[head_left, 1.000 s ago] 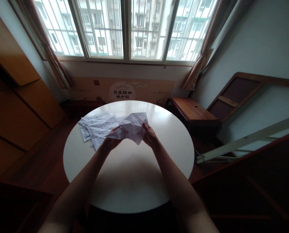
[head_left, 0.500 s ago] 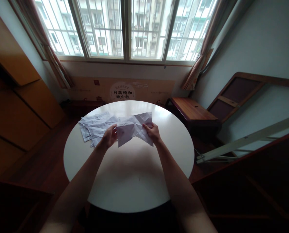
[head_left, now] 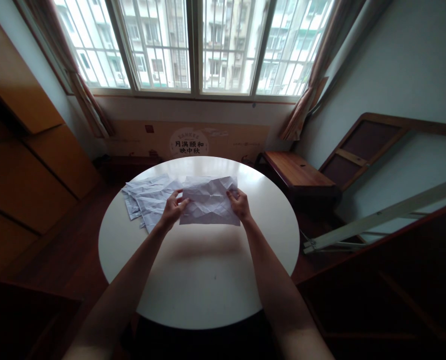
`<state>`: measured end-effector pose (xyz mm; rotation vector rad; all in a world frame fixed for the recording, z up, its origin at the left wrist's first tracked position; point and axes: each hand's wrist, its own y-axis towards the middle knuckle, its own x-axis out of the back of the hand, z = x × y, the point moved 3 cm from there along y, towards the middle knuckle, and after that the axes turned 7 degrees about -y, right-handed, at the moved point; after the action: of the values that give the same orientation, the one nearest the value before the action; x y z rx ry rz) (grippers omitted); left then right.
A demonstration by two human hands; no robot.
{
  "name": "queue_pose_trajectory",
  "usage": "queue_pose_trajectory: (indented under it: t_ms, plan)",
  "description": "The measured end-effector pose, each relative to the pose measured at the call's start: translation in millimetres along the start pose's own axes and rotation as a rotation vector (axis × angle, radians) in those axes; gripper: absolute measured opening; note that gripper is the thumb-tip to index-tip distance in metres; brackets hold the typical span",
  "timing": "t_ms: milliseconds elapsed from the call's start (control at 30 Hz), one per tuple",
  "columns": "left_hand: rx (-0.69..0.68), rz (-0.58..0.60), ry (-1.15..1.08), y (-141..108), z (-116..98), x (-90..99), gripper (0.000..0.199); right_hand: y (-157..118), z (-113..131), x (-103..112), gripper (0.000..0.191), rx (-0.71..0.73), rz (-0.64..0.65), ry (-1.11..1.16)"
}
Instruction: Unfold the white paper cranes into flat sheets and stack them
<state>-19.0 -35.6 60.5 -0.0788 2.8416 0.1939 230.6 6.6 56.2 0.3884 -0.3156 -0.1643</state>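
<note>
A creased sheet of paper (head_left: 210, 202) is stretched between my two hands above the round white table (head_left: 193, 300). My left hand (head_left: 173, 209) pinches its left edge, thumb on top. At the right edge, my right hand (head_left: 238, 204) grips the sheet with the thumb over its face. The paper is spread nearly flat, with fold lines across it, and casts a shadow on the tabletop. Beside my left hand lies a stack of crumpled sheets (head_left: 148, 195) on the left side of the table.
A wooden bench (head_left: 298, 170) stands beyond the table to the right. Further right are a leaning wooden frame (head_left: 361, 145) and a pale metal rail (head_left: 380, 215). Wooden cabinets (head_left: 54, 160) line the left, and a barred window (head_left: 193, 50) is ahead.
The paper has opened from a bent, folded shape into a wider, flatter sheet. My right hand has shifted slightly right, and my left thumb now lies over the paper's edge.
</note>
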Motion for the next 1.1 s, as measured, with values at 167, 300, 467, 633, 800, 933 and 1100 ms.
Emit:
queue_pose_trajectory:
  t_ms: [167,300,467,633,800,933,1100]
  plan:
    - [-0.033,-0.031,0.004,2,0,3.4,0.050,-4,2,-7,0.040,0.007,0.056,0.012]
    - [-0.107,-0.168,0.030,4,0,6.0,0.024,-7,-5,-14,0.041,-0.117,0.074,0.031]
    - [-0.217,-0.289,0.115,-3,-7,4.8,0.007,-10,-5,-23,0.046,-0.137,0.081,0.088]
    - [-0.326,-0.448,0.256,0,-29,25.0,0.004,-13,-4,-31,0.058,-0.190,0.144,0.225]
    - [-0.367,-0.612,0.588,16,-61,75.7,0.018,-14,-12,-31,0.059,-0.154,0.138,0.151]
    - [-0.273,-0.649,0.781,23,-76,123.1,0.036,-14,-17,-32,0.050,-0.139,0.125,0.075]
    - [-0.191,-0.674,1.243,15,-83,136.7,0.056,-15,-19,-34,0.040,-0.111,0.133,0.004]
